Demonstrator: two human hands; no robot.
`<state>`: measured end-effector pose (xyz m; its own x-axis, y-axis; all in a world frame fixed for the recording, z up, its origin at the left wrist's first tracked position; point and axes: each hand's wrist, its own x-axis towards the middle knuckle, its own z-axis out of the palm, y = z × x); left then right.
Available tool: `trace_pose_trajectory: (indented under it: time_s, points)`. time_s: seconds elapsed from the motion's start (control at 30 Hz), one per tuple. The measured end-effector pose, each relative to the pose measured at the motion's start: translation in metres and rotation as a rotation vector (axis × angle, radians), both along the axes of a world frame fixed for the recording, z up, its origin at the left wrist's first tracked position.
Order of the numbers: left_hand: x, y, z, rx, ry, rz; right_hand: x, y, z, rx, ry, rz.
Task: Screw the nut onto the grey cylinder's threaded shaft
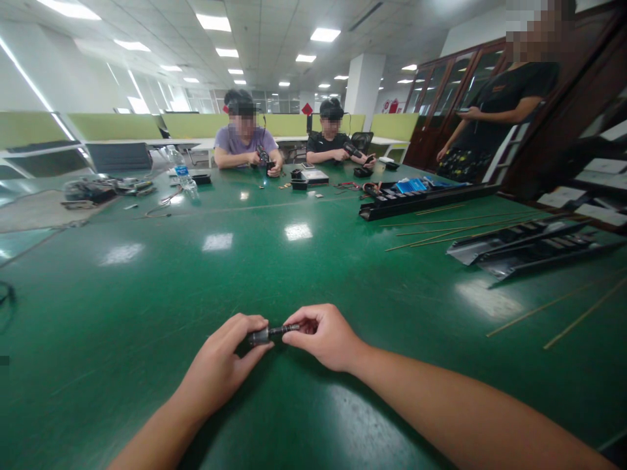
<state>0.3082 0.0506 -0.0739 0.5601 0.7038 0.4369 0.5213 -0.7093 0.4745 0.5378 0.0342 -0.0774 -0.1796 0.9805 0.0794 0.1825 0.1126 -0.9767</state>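
Note:
Just above the green tabletop (206,274), both hands meet around a short dark cylindrical part (262,335) with a thick grey barrel at the left and a narrower ringed shaft at the right. My left hand (223,356) is closed on the thick barrel, thumb below and fingers over the top. At the other end my right hand (323,336) pinches the thin shaft between thumb and fingers. The fingers cover both ends of the part, and its exact kind cannot be made out.
Black metal channels (533,245) and thin brass-coloured rods (441,235) lie at the right. A longer black tray (406,199) holds blue items. Toward the back left stands a water bottle (182,171). Two people sit across the table with tools; another person (504,117) stands at right.

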Motion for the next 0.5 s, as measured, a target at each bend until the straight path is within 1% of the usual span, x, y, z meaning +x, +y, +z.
trace_pose_trajectory:
  time_s: [0.2, 0.5]
  points:
    - [0.0, 0.001, 0.0016, 0.032, -0.001, 0.007, -0.0004, -0.0002, 0.0012, 0.006, 0.006, -0.02]
    - [-0.0014, 0.0019, 0.0016, 0.035, -0.009, 0.022, 0.0001, -0.0003, 0.0044, 0.031, -0.025, -0.041]
